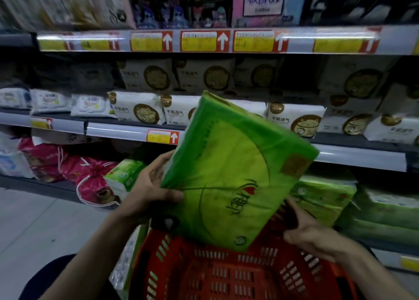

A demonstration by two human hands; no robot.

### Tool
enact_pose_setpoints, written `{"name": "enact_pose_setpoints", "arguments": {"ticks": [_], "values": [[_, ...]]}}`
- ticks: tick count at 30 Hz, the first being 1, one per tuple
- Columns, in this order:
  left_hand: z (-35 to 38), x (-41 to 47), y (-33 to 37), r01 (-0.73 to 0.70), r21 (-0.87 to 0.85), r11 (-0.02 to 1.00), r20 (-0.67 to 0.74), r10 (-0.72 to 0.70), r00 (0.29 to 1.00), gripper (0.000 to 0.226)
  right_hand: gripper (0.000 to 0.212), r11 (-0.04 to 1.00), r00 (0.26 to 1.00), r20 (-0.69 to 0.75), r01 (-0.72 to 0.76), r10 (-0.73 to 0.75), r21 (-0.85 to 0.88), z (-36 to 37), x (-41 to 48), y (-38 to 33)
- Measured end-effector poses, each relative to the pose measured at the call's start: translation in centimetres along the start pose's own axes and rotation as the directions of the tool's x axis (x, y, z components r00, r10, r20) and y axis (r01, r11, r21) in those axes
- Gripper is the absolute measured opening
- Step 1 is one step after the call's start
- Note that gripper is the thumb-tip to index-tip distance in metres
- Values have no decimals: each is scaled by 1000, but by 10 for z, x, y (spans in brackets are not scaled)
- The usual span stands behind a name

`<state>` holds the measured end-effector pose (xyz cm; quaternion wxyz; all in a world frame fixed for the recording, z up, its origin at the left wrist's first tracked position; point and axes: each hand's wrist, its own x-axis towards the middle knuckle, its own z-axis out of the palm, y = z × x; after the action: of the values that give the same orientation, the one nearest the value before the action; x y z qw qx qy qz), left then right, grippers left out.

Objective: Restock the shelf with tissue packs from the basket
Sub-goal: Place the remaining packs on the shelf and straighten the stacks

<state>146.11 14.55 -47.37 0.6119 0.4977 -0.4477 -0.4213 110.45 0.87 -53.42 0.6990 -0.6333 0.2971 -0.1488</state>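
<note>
A large green tissue pack is held tilted in front of the shelves, above the red plastic basket. My left hand grips its left edge, thumb on the front face. My right hand holds its lower right corner from underneath. The basket sits low in front of me and its visible inside holds no packs. More green tissue packs stand on the bottom shelf to the right, and one green pack stands just left of my left hand.
Pink-red bagged goods fill the bottom shelf at left. The middle shelf carries white packs with a gold cat logo and small wipe packs. Above run price rails and dark boxes. Pale floor lies at left.
</note>
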Motion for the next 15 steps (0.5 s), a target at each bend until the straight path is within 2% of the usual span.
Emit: {"name": "enact_pose_setpoints", "arguments": {"ticks": [1,4,6,9,12,15], "values": [[7,0,-4,4,-51,999,-14,-5,1000,98,110,999,999,4,47,-47,12,10,4,-3],[28,-2,-23,36,-123,992,-1,-36,999,100,102,974,977,-112,194,-181,120,37,16,-9],[32,-1,-26,51,-145,988,9,-50,999,98,102,947,953,-194,269,-235,175,41,17,-18],[34,3,-19,71,-175,982,44,-64,997,102,89,936,914,-319,314,-252,158,35,14,-31],[28,9,-4,-18,-193,981,-24,14,1000,114,91,937,895,-332,341,-298,78,29,8,-38],[17,13,11,-149,-98,984,-97,140,985,128,96,941,897,-306,338,-320,6,16,-1,-39]]}}
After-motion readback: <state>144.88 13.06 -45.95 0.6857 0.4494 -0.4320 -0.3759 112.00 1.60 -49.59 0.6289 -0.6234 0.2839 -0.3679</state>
